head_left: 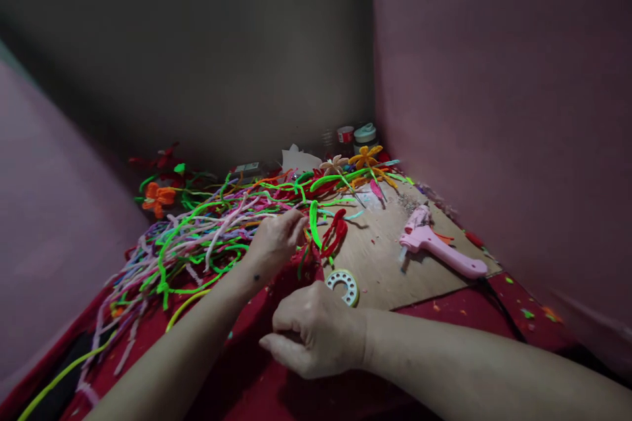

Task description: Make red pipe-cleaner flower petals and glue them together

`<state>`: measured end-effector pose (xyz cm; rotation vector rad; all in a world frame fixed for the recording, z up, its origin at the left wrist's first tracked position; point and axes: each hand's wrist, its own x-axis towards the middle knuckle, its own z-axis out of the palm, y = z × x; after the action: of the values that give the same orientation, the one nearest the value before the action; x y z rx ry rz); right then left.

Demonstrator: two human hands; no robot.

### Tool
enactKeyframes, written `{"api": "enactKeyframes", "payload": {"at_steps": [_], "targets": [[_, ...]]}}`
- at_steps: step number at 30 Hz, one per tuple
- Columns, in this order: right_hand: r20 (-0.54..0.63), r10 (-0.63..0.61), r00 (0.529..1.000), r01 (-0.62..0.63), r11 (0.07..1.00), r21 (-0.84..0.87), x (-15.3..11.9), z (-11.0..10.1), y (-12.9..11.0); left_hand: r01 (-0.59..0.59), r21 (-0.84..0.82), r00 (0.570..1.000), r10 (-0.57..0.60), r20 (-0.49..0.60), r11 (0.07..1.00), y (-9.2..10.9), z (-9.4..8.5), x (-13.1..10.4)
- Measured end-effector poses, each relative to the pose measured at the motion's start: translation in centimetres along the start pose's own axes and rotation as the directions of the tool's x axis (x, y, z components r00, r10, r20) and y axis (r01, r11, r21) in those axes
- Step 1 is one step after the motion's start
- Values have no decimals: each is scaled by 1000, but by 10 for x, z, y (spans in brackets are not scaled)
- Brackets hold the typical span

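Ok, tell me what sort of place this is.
Most likely a home craft corner, hemmed in by pink walls. A heap of coloured pipe cleaners covers the red cloth, a pink glue gun lies on a board, and finished pipe-cleaner flowers sit at the back.

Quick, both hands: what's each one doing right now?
Left hand: fingers pinched on a green pipe cleaner beside the pile.
Right hand: curled shut over the red cloth; contents cannot be told.
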<state>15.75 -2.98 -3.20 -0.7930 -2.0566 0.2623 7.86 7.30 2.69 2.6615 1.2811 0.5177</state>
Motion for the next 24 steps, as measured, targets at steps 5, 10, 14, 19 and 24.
{"api": "enactKeyframes", "payload": {"at_steps": [5,10,14,19,24], "targets": [[26,-22,999,21,999,26,-3,4,-3,119,-118,991,-112,67,986,-27,-18,-13],[67,-13,998,9,999,46,-4,5,-5,115,-193,990,-96,108,974,-37,-2,-30],[104,45,994,-49,998,38,-6,5,-6,93,-189,986,-64,153,977,-33,3,-42],[132,56,990,-63,997,48,-8,7,-9,83,-178,996,-75,54,981,-45,-20,-36],[150,54,987,-60,998,33,-7,5,-13,189,-49,949,-196,-247,981,-77,-55,-7]]}}
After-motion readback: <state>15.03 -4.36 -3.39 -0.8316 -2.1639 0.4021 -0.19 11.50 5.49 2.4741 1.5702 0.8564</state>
